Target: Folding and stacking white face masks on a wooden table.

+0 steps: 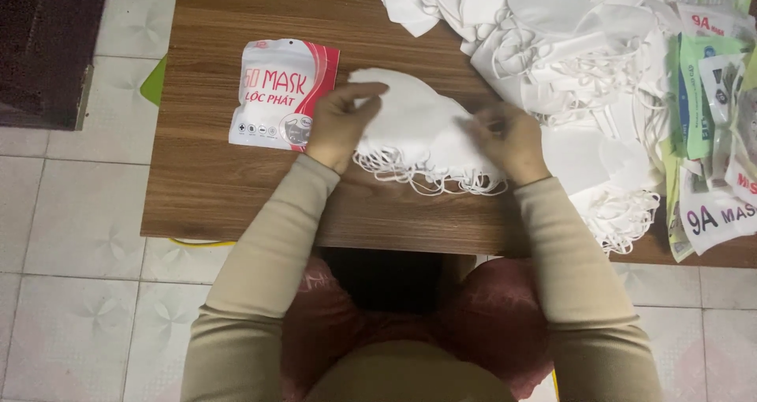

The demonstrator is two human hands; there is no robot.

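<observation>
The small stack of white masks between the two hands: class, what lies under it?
Under the mask stack only the wooden table shows, with ear loops spilling out. Anything beneath is covered.

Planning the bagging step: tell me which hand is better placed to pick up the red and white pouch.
Left. The left hand rests on the stack of masks right beside the pouch; the right hand is on the stack's far side.

- Both arms reach forward from the bottom of the view in long beige sleeves, forearms angling inward toward each other.
- The left hand (341,124) lies palm down, wrist slightly bent, fingers curled and pointing right, thumb and fingertips pinched together.
- The right hand (509,138) sits level with it, knuckles up, fingers bent and pointing left, closed in a pinch.
</observation>
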